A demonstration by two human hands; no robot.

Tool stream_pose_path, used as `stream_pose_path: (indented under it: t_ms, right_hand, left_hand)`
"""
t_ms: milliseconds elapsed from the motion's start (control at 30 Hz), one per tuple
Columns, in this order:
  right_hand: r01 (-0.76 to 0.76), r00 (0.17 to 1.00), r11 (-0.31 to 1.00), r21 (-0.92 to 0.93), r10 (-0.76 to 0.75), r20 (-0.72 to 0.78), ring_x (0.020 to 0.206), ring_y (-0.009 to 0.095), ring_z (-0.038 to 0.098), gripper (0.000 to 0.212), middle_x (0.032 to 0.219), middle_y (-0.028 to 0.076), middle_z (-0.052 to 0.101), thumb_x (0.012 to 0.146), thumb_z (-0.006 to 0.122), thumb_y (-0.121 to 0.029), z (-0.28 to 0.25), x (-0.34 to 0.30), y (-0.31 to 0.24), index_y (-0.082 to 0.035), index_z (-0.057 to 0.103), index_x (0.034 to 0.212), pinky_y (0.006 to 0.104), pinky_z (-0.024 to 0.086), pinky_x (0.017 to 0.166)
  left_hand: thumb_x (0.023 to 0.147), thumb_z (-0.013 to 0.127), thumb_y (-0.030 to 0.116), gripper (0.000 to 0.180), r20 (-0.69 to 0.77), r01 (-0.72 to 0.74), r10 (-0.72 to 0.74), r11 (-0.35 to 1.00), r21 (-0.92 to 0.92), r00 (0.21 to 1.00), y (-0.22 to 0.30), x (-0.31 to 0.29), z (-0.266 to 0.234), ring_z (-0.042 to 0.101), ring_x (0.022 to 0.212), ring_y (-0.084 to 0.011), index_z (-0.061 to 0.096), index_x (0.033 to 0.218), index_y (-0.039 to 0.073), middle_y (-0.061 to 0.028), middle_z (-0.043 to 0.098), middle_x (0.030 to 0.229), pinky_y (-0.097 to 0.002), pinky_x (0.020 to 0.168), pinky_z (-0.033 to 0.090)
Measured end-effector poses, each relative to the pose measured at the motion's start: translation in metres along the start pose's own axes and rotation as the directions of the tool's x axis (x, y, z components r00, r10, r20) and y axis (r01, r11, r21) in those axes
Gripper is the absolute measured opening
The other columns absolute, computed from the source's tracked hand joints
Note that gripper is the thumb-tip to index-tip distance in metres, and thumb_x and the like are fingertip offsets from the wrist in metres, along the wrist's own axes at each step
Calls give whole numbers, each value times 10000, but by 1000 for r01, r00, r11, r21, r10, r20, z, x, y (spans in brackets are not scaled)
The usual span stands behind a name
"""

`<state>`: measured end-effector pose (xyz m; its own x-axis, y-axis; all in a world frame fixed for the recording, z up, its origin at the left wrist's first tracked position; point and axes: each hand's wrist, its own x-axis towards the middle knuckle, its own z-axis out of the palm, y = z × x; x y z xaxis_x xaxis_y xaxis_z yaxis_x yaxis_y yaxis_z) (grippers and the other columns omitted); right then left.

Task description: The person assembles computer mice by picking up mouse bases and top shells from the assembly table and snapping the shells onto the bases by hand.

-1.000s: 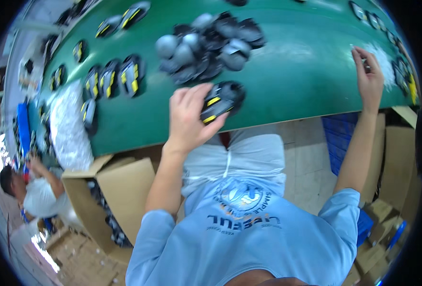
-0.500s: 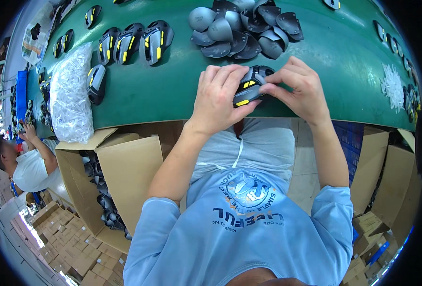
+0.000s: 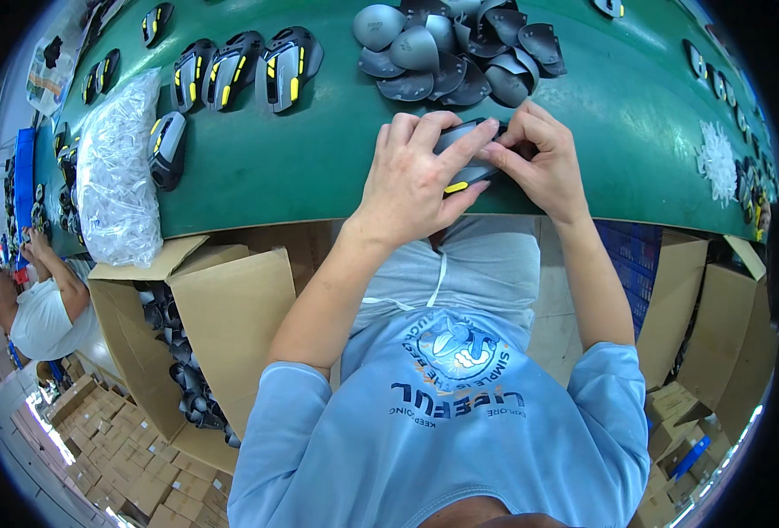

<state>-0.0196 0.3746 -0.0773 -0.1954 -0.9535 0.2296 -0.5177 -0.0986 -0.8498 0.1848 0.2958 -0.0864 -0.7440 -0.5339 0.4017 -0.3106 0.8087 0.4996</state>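
My left hand (image 3: 413, 180) lies over a grey-and-black moulded shell with yellow strips (image 3: 456, 187) near the table's front edge. Its fingers cover the shell's top while the thumb grips the near side. At the shell's right end, my right hand (image 3: 543, 163) is closed, thumb and forefinger pinched together against it. Whatever sits between those fingertips is hidden. Just beyond my hands is a heap of curved dark grey plastic caps (image 3: 414, 49). Several finished-looking shells of the same kind (image 3: 287, 70) stand to the left.
A clear plastic bag of small pieces (image 3: 121, 180) rests at the table's left front. Small white pieces (image 3: 717, 165) are piled at the right. An open cardboard box (image 3: 235, 330) holding dark parts stands below the table. Another person (image 3: 44, 308) works at far left.
My left fingers have moved across the shell's top and cover more of it. The right hand has drawn slightly left, its fingers curled tighter. The whole view has shifted a little.
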Motion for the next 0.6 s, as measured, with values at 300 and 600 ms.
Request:
stream_pose_path:
  t_ms: [300,600]
  right_hand:
    - [288,957,775,-562,-256,138,777,212,622,469,850,32,664,791,870,-219,-23,-33,-38,-96,762,1231,355,531,646]
    - [437,846,595,-675,-17,532,701,254,716,674,747,103,695,828,731,-195,-34,-33,-55,92,592,1422,381,570,609]
  left_hand:
    - [754,843,361,649,-3,-22,22,996,82,1000,1,1,1,565,975,-302,703,1373,223,-89,633,1182,-427,860,491]
    - [742,860,293,624,108,-197,179,964,182,978,10,22,-15,628,969,-312,692,1311,98,-124,647,1113,-417,800,551]
